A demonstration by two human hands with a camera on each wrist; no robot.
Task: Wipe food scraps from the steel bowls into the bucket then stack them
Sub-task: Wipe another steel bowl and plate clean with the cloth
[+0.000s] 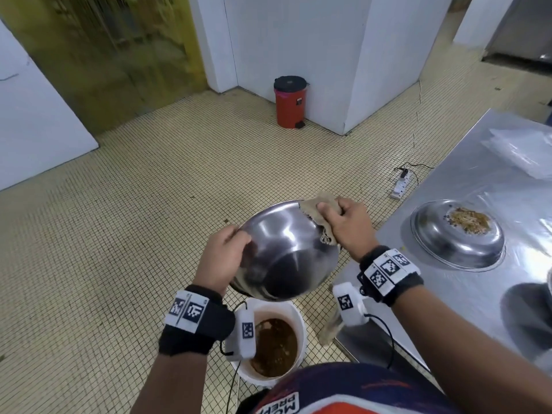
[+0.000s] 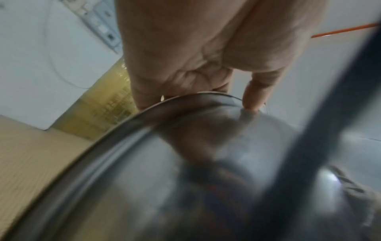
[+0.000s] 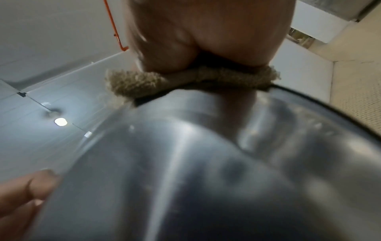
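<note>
A commercial kitchen's wash-up or back area. The floor (image 1: 149, 204) is small yellowish mosaic tile, with plain white walls (image 1: 298, 40) and a yellow strip curtain (image 1: 104, 55) at 11 o'clock. A steel worktop (image 1: 478, 294) runs along 3 o'clock, bearing a steel bowl (image 1: 457, 237) with food scraps. A red pedal bin (image 1: 289, 103) stands at 12 o'clock, a slop bucket (image 1: 273, 345) at 6 o'clock, and a power strip (image 1: 403, 183) lies on the floor at 2 o'clock.

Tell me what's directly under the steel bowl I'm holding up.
A white bucket of brown slop stands on the floor under the steel bowl. The bowl covers the bucket's far rim, and the left hand's wrist camera hides its near-left edge.
</note>
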